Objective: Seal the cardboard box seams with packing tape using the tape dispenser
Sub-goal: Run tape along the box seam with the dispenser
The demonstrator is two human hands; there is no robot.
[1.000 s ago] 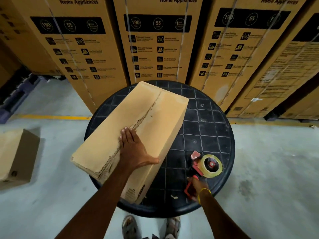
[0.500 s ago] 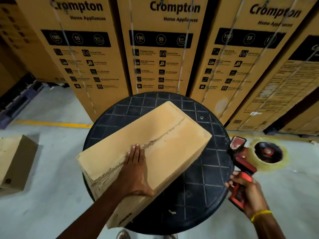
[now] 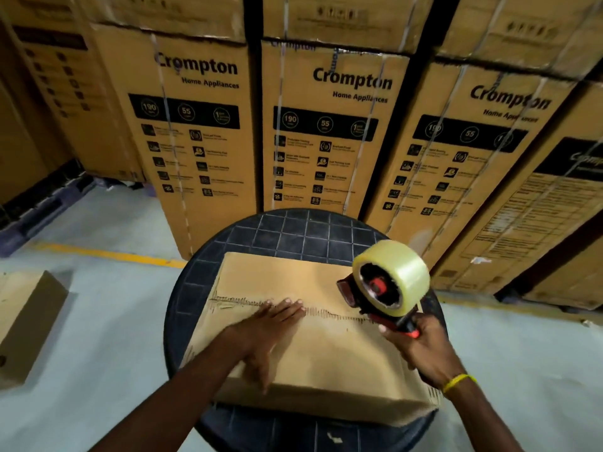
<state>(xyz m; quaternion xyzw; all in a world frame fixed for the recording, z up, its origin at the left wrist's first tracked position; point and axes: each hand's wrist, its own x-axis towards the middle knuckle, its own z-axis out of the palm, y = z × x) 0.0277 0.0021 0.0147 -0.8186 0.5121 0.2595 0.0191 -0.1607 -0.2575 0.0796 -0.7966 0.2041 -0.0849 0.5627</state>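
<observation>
A plain brown cardboard box (image 3: 326, 360) lies flat on a round black table (image 3: 293, 230), its long side running left to right. A rough seam (image 3: 339, 316) crosses its top. My left hand (image 3: 270, 331) rests flat on the box top, fingertips on the seam, holding nothing. My right hand (image 3: 421, 350) grips the red handle of the tape dispenser (image 3: 381, 288), which carries a roll of clear tape. The dispenser is held over the right end of the seam; whether it touches the box I cannot tell.
Tall printed appliance cartons (image 3: 326, 132) stand in a row right behind the table. A smaller brown box (image 3: 29, 321) sits on the grey floor at the left. A yellow floor line (image 3: 107, 254) runs behind it. Dark pallets (image 3: 39, 207) lie at the far left.
The box has been turned from a diagonal to lie left to right. My right hand lifted the dispenser off the table and carried it over the box's right end.
</observation>
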